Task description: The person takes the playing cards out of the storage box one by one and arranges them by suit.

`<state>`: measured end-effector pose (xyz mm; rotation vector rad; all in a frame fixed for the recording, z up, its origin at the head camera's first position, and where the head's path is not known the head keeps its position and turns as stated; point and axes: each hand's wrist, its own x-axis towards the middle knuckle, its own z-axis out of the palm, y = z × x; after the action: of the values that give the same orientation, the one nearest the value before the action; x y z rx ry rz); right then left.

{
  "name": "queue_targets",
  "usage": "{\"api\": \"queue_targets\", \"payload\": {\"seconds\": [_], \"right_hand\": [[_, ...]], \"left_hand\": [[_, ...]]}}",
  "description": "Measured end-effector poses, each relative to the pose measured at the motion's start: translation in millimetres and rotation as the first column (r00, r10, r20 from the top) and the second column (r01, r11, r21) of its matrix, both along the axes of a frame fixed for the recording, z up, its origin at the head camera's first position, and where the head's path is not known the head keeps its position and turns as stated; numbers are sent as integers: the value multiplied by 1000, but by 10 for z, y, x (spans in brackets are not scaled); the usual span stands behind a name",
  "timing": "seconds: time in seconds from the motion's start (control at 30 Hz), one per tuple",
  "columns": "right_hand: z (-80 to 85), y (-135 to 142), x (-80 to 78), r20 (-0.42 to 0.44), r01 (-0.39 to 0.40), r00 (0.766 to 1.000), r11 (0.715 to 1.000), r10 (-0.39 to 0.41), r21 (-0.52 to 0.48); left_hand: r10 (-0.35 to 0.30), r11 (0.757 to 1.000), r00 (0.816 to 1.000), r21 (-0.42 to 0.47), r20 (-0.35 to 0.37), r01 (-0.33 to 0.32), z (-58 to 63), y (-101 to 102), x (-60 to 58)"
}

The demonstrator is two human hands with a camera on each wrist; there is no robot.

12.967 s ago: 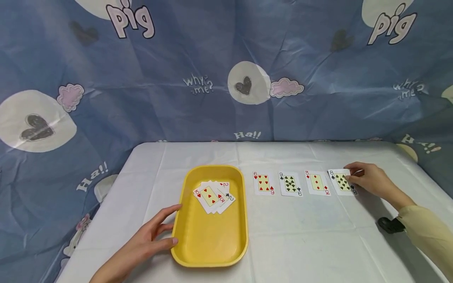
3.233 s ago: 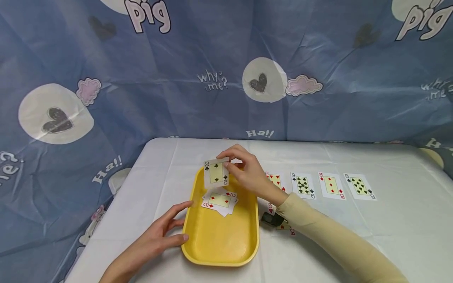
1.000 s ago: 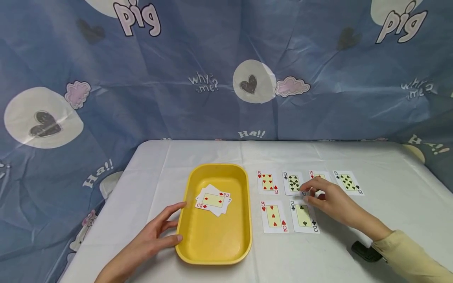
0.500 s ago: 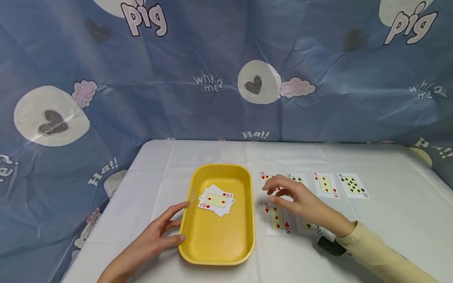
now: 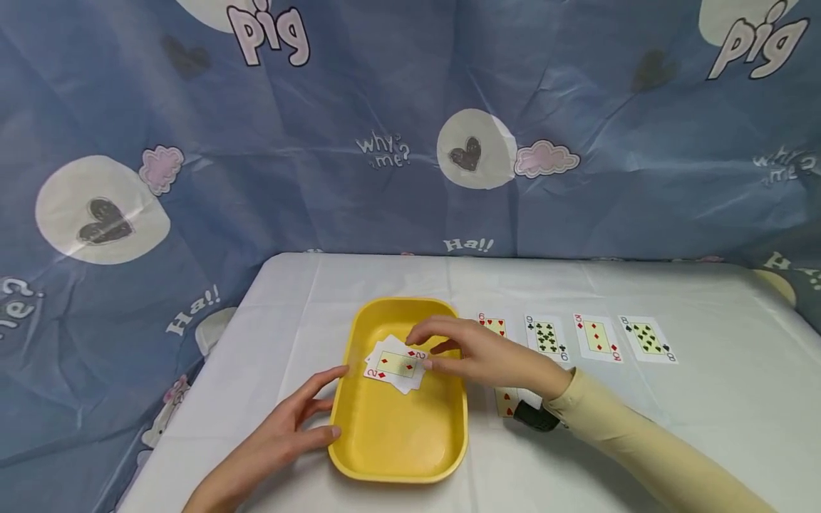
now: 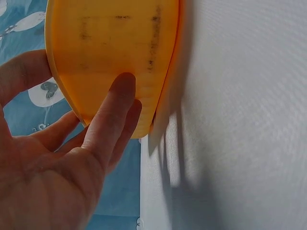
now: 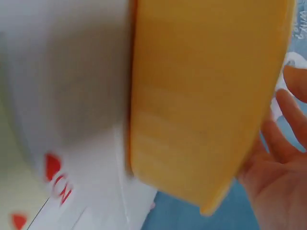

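In the head view a yellow tray (image 5: 399,456) holds a small stack of playing cards. The two of diamonds (image 5: 395,364) is on top, lying flat. My right hand (image 5: 477,353) reaches over the tray's right wall. Its thumb and index fingertips are at that card's right end, and the fingers are loosely bent; a firm pinch cannot be made out. In the right wrist view the fingers (image 7: 288,127) are spread beyond the tray wall. My left hand (image 5: 282,420) rests on the tray's left side, index at the rim, thumb (image 6: 112,110) against the outer wall.
Right of the tray lie the six of hearts (image 5: 491,325), nine of clubs (image 5: 546,338), three of diamonds (image 5: 597,338) and eight of spades (image 5: 647,339). Below them the three of hearts (image 5: 505,401) is half covered by my right hand and arm. A black device (image 5: 536,416) hangs at my right wrist.
My right hand took cards from the tray, setting the three of hearts and two of clubs below the row. Lately it has moved left, from the two of clubs to the stack. The left hand stayed.
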<state>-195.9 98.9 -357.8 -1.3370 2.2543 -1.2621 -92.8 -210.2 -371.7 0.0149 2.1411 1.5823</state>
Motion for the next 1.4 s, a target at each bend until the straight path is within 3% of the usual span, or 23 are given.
{"api": "queue_targets", "payload": {"seconds": [0.3,0.6,0.8,1.0,1.2,1.4], "right_hand": [[-27,-307,-401,141,-149,981,981,131,126],[-107,-544,-690,114,-233,971,931,209,280],[-145,-638,-717,80,-270,962,883,260,385],[-157,-675,-687,31,-241,966,854,256,461],[-168,-713,-663,20,-191,978,853,207,486],[-190,-744,-648,-30,-150,982,874,184,463]], "left_hand": [[-12,1000,1000,11,-5,12,12,14,1],[-21,1000,1000,23,-6,22,18,21,16],[-14,1000,1000,8,-8,14,18,44,19],[-10,1000,1000,2,-11,10,12,37,15],[4,1000,1000,4,-19,-4,11,22,16],[-6,1000,999,7,-37,6,14,15,31]]}}
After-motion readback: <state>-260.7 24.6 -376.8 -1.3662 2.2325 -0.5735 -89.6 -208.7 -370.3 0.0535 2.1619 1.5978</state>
